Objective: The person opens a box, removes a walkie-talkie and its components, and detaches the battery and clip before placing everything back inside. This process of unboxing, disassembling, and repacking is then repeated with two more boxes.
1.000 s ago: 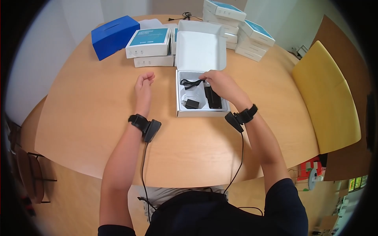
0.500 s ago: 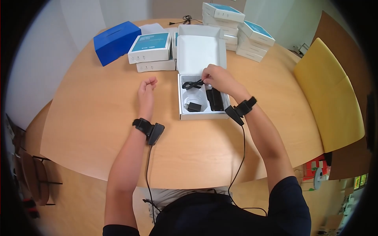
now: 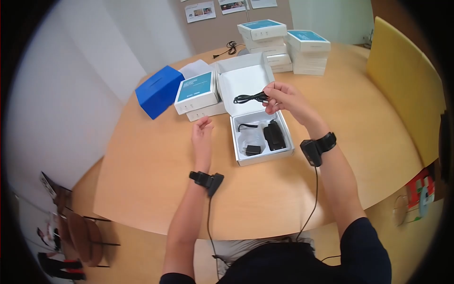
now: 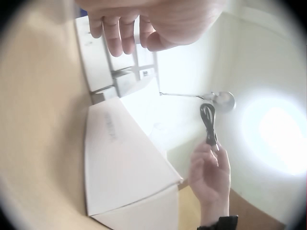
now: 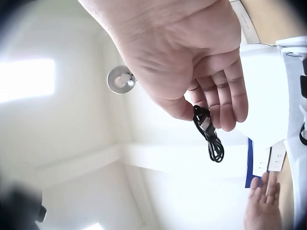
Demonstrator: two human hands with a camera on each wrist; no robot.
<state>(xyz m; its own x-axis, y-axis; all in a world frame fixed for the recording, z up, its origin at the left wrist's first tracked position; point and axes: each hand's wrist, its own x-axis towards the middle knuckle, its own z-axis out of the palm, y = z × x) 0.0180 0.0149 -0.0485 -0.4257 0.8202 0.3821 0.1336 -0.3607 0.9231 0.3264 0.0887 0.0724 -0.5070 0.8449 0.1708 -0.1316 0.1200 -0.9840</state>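
My right hand (image 3: 289,102) pinches a coiled black USB cable (image 3: 248,98) between thumb and fingers, raised over the opened white box (image 3: 265,158). A metal plug shows on the bundle in the right wrist view, where the cable (image 5: 216,148) hangs from the fingertips. In the box lie a black power adapter (image 3: 253,150), a black device (image 3: 274,136) and a short black strap-like piece (image 3: 248,126). The lid (image 3: 243,78) stands raised at the back. My left hand (image 3: 202,142) is held left of the box, empty, its fingers loosely bent.
Left behind the box are two stacked white boxes with a teal top (image 3: 196,87) and a blue box (image 3: 158,92). More white boxes (image 3: 309,59) are stacked at the back right. A black cord (image 3: 231,48) lies at the far edge. A yellow chair back (image 3: 402,85) stands right.
The right hand has lifted the coiled cable out of the box, up in front of the lid. The head view has shifted, showing more of the wall. The left hand stays empty.
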